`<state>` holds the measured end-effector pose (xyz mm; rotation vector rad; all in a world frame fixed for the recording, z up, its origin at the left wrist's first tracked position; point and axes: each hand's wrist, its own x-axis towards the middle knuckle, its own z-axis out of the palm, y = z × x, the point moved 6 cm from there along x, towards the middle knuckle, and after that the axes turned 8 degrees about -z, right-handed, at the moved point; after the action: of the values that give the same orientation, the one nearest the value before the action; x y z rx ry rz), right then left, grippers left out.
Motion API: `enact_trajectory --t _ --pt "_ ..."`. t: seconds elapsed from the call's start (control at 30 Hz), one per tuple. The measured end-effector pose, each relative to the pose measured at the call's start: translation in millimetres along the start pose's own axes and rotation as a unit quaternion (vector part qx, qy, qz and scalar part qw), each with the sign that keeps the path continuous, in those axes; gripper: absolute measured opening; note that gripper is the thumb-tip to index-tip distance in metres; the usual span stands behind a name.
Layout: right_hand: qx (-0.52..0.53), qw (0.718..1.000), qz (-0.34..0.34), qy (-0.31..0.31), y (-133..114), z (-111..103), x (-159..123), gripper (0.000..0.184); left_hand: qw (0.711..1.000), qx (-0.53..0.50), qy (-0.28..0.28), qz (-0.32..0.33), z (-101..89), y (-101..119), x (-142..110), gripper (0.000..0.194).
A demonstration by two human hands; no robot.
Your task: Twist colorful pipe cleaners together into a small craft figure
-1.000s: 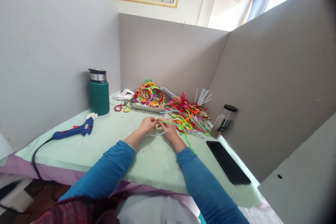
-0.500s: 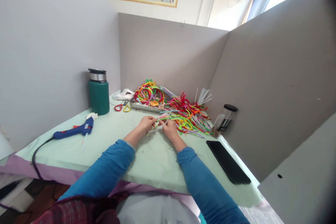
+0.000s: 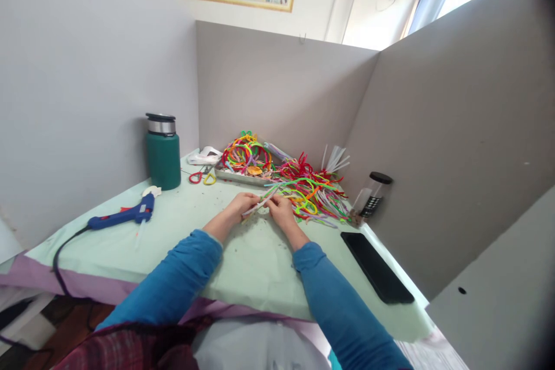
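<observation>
Close together above the middle of the table, my left hand (image 3: 244,206) and my right hand (image 3: 281,210) are both closed on pipe cleaners (image 3: 261,204). Pale and green strands run between the fingertips, and a green one stretches off past my right hand. How the strands cross is too small to make out. Just beyond my right hand spreads a tangled heap of coloured pipe cleaners (image 3: 310,185). Behind my hands lies a shallow metal tray (image 3: 243,177) with bent pipe-cleaner loops and small pieces on it.
At left stand a green bottle (image 3: 163,161) and a blue glue gun (image 3: 125,215) with a cord. Scissors (image 3: 203,177) lie before the tray. On the right are a black phone (image 3: 376,267) and a tilted clear jar (image 3: 372,196). Grey partitions (image 3: 281,87) enclose the table.
The pale strand, which stood up in a curve between my hands, now lies straighter and lower across them. The green strand shows raised beyond my right hand. My hands have barely shifted.
</observation>
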<state>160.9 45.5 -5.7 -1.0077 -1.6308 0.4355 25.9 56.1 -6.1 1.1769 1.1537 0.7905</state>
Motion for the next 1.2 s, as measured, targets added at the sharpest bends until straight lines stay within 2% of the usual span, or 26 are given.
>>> enact_trajectory --t 0.17,0.3,0.5,0.67,0.9,1.03,1.2 --pt "0.082 0.996 0.028 -0.001 0 1 0 0.027 0.999 0.004 -0.046 -0.005 1.8 -1 0 0.010" --pt "0.122 0.992 0.032 -0.019 -1 3 1 0.031 0.998 0.018 -0.057 -0.008 2.9 -3 1 0.010" --pt "0.126 0.992 0.024 -0.014 0 2 2 0.029 0.999 0.029 -0.044 0.009 3.2 -3 4 0.024" --pt "0.121 0.992 0.024 -0.004 0 2 3 0.026 0.994 0.068 -0.065 0.058 6.0 -2 7 0.026" --pt "0.095 0.995 0.015 -0.016 0 4 4 0.024 0.974 0.165 0.015 0.153 0.4 3 14 0.025" --pt "0.098 0.995 0.019 -0.011 4 3 3 0.027 0.964 0.202 0.027 0.169 -1.8 3 18 0.028" --pt "0.113 0.993 0.020 0.002 5 3 3 0.030 0.964 0.200 0.033 0.171 -4.2 3 18 0.031"
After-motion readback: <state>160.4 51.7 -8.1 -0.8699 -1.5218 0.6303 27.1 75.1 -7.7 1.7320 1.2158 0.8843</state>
